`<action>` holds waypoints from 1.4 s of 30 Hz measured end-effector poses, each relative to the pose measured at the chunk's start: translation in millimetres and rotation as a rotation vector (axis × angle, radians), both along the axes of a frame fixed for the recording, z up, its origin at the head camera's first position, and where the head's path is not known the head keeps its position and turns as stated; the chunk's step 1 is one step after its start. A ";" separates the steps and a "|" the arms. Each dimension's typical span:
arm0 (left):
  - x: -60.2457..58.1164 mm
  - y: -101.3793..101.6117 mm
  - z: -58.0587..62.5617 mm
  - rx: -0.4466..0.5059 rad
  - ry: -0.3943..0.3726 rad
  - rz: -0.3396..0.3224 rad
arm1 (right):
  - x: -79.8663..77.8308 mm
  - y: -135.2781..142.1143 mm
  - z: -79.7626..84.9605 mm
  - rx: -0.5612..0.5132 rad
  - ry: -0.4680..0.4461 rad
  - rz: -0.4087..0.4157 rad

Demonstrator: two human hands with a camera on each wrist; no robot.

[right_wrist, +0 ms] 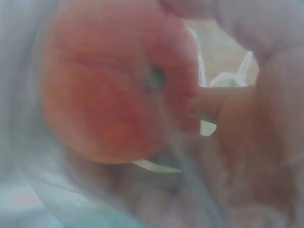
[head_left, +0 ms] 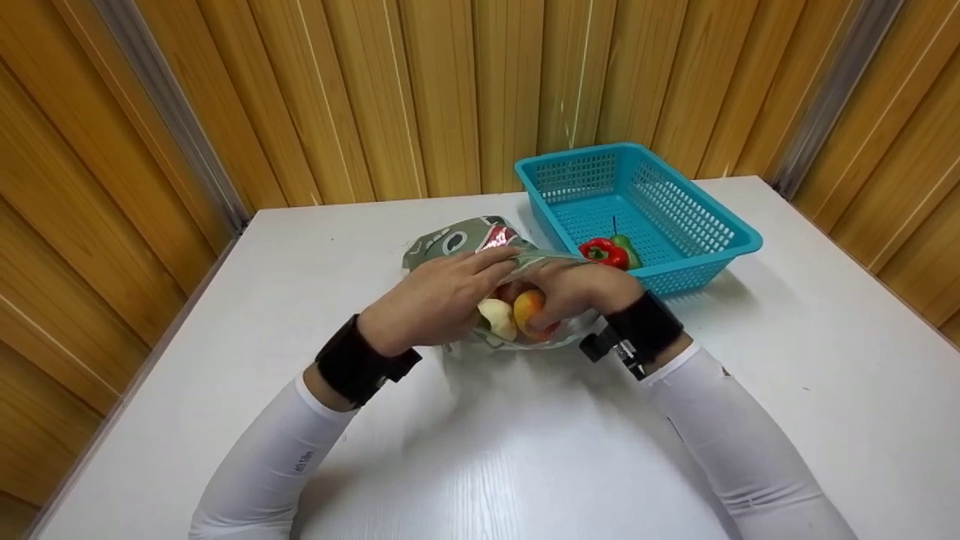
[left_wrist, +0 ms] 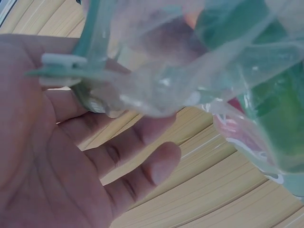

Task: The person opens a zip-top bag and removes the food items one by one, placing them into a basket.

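Observation:
A printed zip bag (head_left: 457, 238), green-grey with clear parts, lies on the table with its mouth spread wide. My left hand (head_left: 442, 296) holds the left side of its mouth. In the left wrist view a white zip slider (left_wrist: 64, 66) sits on the rim by the left hand, whose lower fingers are extended. My right hand (head_left: 574, 289) reaches into the mouth and grips an orange-red peach (head_left: 529, 307), which fills much of the right wrist view. Beside the peach, inside the bag, is a pale yellow fruit (head_left: 497, 316). A darker reddish item behind them is partly hidden.
A turquoise basket (head_left: 720, 221) stands behind and to the right of the bag. Within it lie a red bell pepper (head_left: 606, 253) and a green pepper (head_left: 626, 249). The white table (head_left: 315, 300) meets wood-patterned walls at the back and sides.

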State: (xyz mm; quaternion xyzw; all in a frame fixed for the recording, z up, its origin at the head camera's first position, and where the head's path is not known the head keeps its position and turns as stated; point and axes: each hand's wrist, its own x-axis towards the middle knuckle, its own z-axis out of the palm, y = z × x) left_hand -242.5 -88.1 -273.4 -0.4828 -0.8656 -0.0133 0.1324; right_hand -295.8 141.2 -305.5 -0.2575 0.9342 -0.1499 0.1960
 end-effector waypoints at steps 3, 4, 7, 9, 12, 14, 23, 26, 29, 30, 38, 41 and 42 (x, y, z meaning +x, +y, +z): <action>0.1 1.1 2.4 0.007 -0.007 0.002 | 8.0 1.9 3.7 -0.053 0.076 0.044; 0.2 1.5 3.4 0.009 -0.009 0.004 | 10.9 2.3 5.9 -0.064 0.104 0.059; -0.1 2.3 5.0 0.013 -0.014 0.017 | 19.8 3.9 16.0 -0.098 0.186 0.119; -0.5 2.4 5.5 0.015 -0.017 0.033 | 25.5 5.8 24.6 -0.109 0.236 0.162; -2.0 2.2 4.9 0.017 -0.014 0.056 | 32.6 12.1 38.2 -0.154 0.249 0.202; -3.3 2.6 4.5 0.017 -0.013 0.074 | 35.7 19.4 46.5 -0.190 0.245 0.212; -6.0 1.4 1.6 -0.001 -0.035 0.139 | 35.6 60.2 66.5 -0.444 0.340 0.191; -6.0 0.7 0.5 -0.006 -0.032 0.149 | 33.8 68.4 68.4 -0.514 0.452 0.114; -5.3 0.2 0.3 -0.013 -0.036 0.156 | 30.4 77.3 67.6 -0.593 0.508 0.012; -4.8 0.2 0.5 -0.014 -0.041 0.156 | 28.5 80.8 66.7 -0.610 0.519 -0.024; -3.2 1.6 1.9 -0.021 -0.062 0.168 | -1.5 118.2 45.8 -0.477 0.566 -0.389; -3.0 1.2 1.4 -0.020 -0.059 0.165 | -15.6 135.6 31.8 -0.407 0.561 -0.460; -3.1 1.0 1.1 -0.019 -0.058 0.163 | -19.4 141.1 27.1 -0.380 0.554 -0.475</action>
